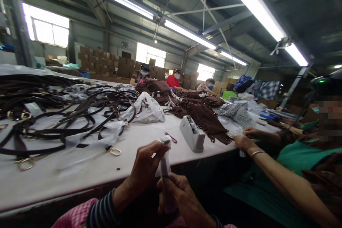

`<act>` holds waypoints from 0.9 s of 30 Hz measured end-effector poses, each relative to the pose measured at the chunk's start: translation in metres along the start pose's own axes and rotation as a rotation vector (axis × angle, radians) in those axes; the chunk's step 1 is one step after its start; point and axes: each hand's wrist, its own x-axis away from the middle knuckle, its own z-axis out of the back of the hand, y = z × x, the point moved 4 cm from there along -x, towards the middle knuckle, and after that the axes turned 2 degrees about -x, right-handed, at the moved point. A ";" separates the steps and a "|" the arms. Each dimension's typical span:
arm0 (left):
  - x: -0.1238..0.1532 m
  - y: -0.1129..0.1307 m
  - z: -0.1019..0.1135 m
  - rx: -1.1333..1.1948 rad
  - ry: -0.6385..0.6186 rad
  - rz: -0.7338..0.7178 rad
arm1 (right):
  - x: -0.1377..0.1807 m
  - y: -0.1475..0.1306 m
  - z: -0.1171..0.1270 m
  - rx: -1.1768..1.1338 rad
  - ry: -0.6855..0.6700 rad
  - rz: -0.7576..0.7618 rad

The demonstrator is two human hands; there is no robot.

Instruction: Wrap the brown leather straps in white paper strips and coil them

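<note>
Just past the table's front edge, my left hand point(144, 165) pinches the upper end of a narrow strip in whitish translucent wrap point(165, 164). A small greyish, metal-looking piece shows at that end, by my fingertips. Lower down, my right hand point(184, 194) is closed around the same strip, its thumb lying along it. What is inside the wrap cannot be made out. Beyond my left fingers lie small thread snips point(171, 137), and a grey tape dispenser point(191, 133) stands to their right. A dark strap with a gold oval ring point(115, 151) lies left of my hands.
Dark brown straps point(91, 114) with rings are heaped across the left of the white table point(80, 185). A crumpled plastic bag point(145, 108) and brown fringed pieces point(203, 117) lie farther back. At right, close by, a co-worker's hands point(244, 140) work at the edge. Several people sit opposite.
</note>
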 end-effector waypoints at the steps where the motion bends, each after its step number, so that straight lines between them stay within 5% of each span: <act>1: -0.001 -0.003 0.001 -0.010 0.041 0.020 | 0.000 -0.001 -0.004 -0.011 -0.012 -0.011; 6: -0.006 -0.004 0.009 -0.038 0.196 0.089 | -0.005 -0.010 -0.024 -0.026 -0.004 -0.013; 11: 0.005 -0.004 0.020 -0.273 -0.226 -0.279 | -0.006 -0.031 -0.014 0.037 -0.035 -0.037; 13: 0.014 -0.015 0.032 -0.305 -0.342 -0.313 | -0.005 -0.043 0.001 0.086 -0.006 -0.076; 20: 0.037 -0.032 0.061 -0.274 -0.706 -0.039 | -0.025 -0.096 0.027 0.355 -0.043 -0.021; 23: 0.039 -0.027 0.063 -0.301 -0.737 0.134 | -0.044 -0.110 0.028 0.512 -0.066 0.046; 27: 0.039 -0.014 0.061 -0.177 -0.626 0.345 | -0.061 -0.109 0.028 0.570 -0.156 0.145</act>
